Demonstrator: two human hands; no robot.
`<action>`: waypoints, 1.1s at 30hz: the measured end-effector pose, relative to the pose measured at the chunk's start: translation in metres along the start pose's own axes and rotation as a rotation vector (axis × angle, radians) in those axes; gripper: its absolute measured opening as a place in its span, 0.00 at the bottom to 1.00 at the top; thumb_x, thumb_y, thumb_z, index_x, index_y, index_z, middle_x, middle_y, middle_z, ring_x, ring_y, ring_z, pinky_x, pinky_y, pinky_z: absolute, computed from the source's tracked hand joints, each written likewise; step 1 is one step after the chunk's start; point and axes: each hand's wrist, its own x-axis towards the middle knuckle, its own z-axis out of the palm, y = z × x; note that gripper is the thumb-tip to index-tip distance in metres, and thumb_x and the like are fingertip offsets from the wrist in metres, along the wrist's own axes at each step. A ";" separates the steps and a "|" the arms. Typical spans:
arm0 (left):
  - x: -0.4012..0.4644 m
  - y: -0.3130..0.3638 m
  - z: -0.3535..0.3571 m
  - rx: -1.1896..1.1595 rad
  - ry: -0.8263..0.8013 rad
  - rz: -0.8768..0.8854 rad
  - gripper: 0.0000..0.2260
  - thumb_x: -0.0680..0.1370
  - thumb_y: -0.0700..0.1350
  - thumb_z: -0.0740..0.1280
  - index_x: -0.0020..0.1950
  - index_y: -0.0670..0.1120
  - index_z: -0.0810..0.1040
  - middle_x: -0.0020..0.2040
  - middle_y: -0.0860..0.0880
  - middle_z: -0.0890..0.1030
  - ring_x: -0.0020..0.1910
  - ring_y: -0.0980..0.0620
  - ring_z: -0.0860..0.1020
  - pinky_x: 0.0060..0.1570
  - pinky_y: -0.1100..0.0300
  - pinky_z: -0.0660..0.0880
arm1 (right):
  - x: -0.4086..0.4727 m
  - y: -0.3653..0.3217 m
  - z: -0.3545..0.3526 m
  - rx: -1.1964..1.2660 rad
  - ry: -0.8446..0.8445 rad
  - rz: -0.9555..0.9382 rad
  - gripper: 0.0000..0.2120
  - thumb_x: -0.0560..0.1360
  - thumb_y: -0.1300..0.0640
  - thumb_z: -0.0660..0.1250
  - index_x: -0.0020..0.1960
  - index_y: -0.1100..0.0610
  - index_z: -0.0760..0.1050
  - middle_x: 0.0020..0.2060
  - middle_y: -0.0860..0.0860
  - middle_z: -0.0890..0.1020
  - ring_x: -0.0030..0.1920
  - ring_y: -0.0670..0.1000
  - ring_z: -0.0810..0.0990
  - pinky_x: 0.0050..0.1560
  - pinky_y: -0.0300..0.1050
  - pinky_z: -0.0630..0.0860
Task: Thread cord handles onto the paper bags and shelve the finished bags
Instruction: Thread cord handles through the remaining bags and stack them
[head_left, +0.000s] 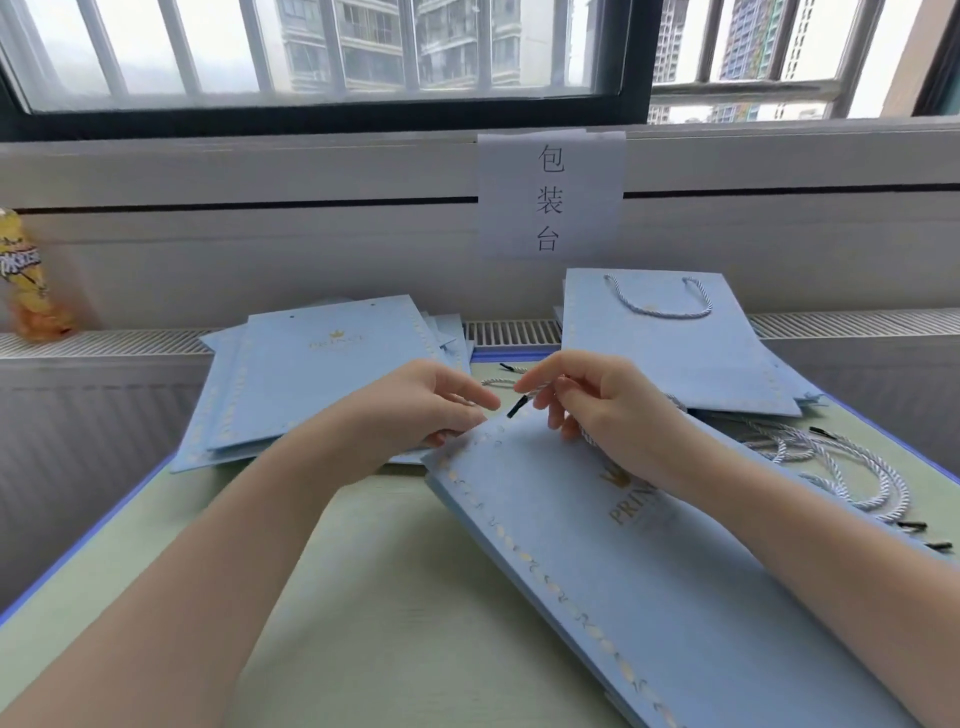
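Bag (675, 587): light blue, flat on the table (363, 597), running from the middle toward the near right corner; a gold crown and gold lettering show on its face, partly hidden by the right wrist; a gold dotted border runs along its left edge.
Left hand (415, 410): at the bag's far corner, fingers loosely curved; fingertips touch the bag's top edge, and whether they pinch it I cannot tell.
Right hand (597, 405): above the bag's top end, thumb and forefinger pinching a cord (540, 388) near its black tip (516, 407); the tip hangs just over the bag's top edge, between the two hands.
Cord: white and blue twist; it passes under the right hand's curled fingers, and its far end is hidden.
Blank stack (322, 379): blue bags without handles, fanned flat at the far left of the table, punch holes showing on the top one.
Done stack (675, 353): at the far right, the top bag carrying a looped cord handle.
Loose cords (831, 467): tangled along the right edge, black tips showing.
Sign (551, 195): white paper with three characters, on the wall behind the table.
Bottle (31, 280): yellow, on the ledge beyond the far left corner.
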 end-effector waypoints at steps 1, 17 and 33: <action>0.000 -0.001 -0.003 0.020 -0.031 -0.004 0.09 0.77 0.37 0.66 0.54 0.46 0.82 0.51 0.46 0.83 0.46 0.54 0.80 0.50 0.64 0.75 | 0.000 0.001 0.001 -0.009 -0.010 -0.001 0.19 0.77 0.72 0.53 0.47 0.55 0.79 0.38 0.51 0.78 0.33 0.41 0.75 0.35 0.34 0.74; -0.003 0.001 -0.005 -0.084 -0.099 -0.018 0.11 0.78 0.33 0.60 0.52 0.41 0.81 0.43 0.48 0.81 0.39 0.54 0.74 0.42 0.63 0.69 | -0.005 -0.007 0.012 -0.481 -0.049 -0.326 0.02 0.74 0.59 0.65 0.43 0.56 0.76 0.36 0.46 0.77 0.36 0.44 0.71 0.41 0.38 0.70; -0.004 -0.008 -0.015 -0.484 -0.556 0.076 0.15 0.77 0.31 0.60 0.62 0.37 0.77 0.54 0.38 0.82 0.46 0.46 0.83 0.44 0.58 0.79 | -0.008 -0.014 0.008 -0.347 -0.033 -0.447 0.06 0.72 0.62 0.65 0.45 0.55 0.80 0.39 0.48 0.76 0.37 0.48 0.75 0.40 0.34 0.71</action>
